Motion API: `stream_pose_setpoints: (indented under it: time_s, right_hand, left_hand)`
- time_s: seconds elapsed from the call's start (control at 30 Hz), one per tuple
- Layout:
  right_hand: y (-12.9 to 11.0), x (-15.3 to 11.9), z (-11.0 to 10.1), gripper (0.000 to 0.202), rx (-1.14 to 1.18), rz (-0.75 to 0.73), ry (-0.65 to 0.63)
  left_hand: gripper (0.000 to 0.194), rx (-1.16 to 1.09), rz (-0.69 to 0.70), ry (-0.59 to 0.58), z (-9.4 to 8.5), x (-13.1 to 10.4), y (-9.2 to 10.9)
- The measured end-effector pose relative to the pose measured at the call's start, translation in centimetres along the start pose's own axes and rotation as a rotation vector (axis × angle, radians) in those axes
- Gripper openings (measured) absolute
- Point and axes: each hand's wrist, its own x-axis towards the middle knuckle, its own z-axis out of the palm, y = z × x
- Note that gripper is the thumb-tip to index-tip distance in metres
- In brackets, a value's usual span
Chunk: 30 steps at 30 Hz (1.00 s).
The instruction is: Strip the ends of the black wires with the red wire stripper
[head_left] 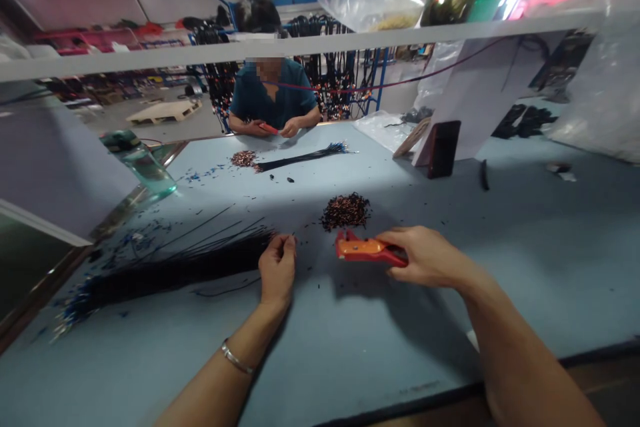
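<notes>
A long bundle of thin black wires (175,275) lies on the blue-grey table, with blue and bare-metal tips at its left end. My left hand (277,270) is closed in a pinch at the bundle's right end, on what looks like a black wire; the fingers mostly hide it. One loose wire (225,292) curves across the table towards this hand's side. My right hand (425,257) is wrapped round the handles of a red and orange wire stripper (365,249), its jaws pointing left, apart from my left hand. Behind the stripper sits a heap of small black and copper-coloured offcuts (346,211).
Across the table a person (274,97) holds a red tool (269,128) near a smaller wire bundle (300,158) and an offcut heap (243,158). A clear bottle (145,163) leans at the left. A dark phone (444,149) stands against a panel at the right. A white shelf bar (175,53) crosses above.
</notes>
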Motion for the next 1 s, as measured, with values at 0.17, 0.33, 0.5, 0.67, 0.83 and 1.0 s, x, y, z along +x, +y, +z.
stream_pose_setpoints:
  time_s: [0.17,0.33,0.5,0.67,0.83,1.0]
  right_hand:
    - [-2.0,0.1,1.2,0.038,0.056,-0.204,-0.029]
    - [-1.8,1.1,2.8,0.028,-0.055,0.023,0.091]
    - [-0.6,0.6,1.6,0.027,-0.068,0.076,0.098]
    - [0.0,-0.6,-0.1,0.036,0.122,-0.251,-0.188]
    - [0.8,0.0,0.6,0.03,0.08,-0.012,-0.066]
    - [0.6,0.0,0.3,0.022,0.1,0.084,0.037]
  left_hand:
    - [0.025,0.01,0.003,0.001,0.0,0.0,0.1]
    - [0.027,0.027,0.018,-0.061,0.1,-0.2,0.5]
    - [0.027,0.048,0.028,-0.128,0.2,-0.3,0.9]
    - [0.028,0.081,0.027,-0.166,0.1,-0.3,1.0]
    - [0.026,0.089,0.022,-0.215,0.2,-0.3,0.9]
    - [0.031,0.073,0.03,-0.236,0.3,-0.3,0.8]
